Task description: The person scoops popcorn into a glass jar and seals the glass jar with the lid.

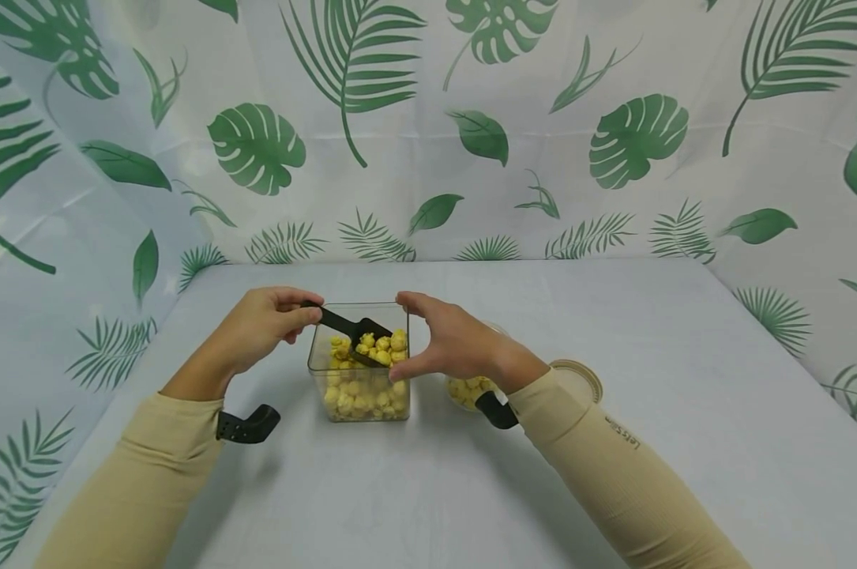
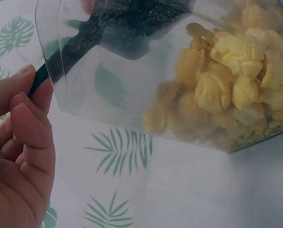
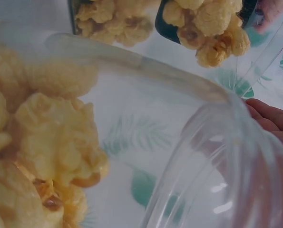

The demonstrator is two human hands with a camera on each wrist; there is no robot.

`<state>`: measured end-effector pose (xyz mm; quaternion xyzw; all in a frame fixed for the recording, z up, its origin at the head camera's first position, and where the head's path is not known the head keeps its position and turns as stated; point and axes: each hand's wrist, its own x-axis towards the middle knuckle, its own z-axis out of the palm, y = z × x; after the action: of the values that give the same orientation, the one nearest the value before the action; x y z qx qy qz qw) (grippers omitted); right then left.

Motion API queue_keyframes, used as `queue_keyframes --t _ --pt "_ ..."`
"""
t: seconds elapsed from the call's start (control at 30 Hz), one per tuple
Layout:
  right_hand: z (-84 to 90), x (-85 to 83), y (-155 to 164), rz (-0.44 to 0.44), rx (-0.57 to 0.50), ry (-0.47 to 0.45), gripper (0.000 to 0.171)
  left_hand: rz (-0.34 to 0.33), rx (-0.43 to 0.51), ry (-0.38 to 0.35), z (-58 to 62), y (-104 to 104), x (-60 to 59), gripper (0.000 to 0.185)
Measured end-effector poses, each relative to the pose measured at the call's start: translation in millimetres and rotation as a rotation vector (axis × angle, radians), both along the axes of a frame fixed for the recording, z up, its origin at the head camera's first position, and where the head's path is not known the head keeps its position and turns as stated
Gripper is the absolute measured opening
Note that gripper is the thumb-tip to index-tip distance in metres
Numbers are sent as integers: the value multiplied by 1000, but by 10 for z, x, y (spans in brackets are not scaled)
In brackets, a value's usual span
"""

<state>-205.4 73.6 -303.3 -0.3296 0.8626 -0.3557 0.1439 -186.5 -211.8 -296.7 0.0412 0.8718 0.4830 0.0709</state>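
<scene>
My left hand (image 1: pixel 264 324) pinches the handle of a black scoop (image 1: pixel 339 321) between thumb and fingers, over the left rim of a clear box (image 1: pixel 321 379). Yellow popcorn (image 1: pixel 360 399) fills the box's lower part. The scoop's head lies tilted inside, loaded with several pieces. Through the clear wall, the left wrist view shows the dark scoop (image 2: pixel 136 23). My right hand (image 1: pixel 456 336) holds the box's right side, thumb at the near corner and fingers at the far one. Under the right wrist stands a clear round jar (image 3: pixel 203 156) with popcorn, partly hidden by the arm.
A round lid with a gold-coloured rim (image 1: pixel 597 383) lies right of the jar, partly behind the right forearm. The pale tabletop (image 1: pixel 400 498) runs back to a leaf-printed cloth (image 1: pixel 400 158) that also hangs at both sides. Black straps sit at both wrists.
</scene>
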Motion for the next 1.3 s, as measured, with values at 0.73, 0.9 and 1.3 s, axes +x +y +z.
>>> queue_keyframes --t 0.73,0.9,1.3 --pt "0 2 2 -10 1 -8 106 -7 126 2 -32 -131 33 39" --pt "-5 -1 7 -15 3 -14 106 -14 155 6 -34 -182 47 40" --pt "-14 1 10 -15 -5 -11 106 -28 231 -5 -33 -106 90 39"
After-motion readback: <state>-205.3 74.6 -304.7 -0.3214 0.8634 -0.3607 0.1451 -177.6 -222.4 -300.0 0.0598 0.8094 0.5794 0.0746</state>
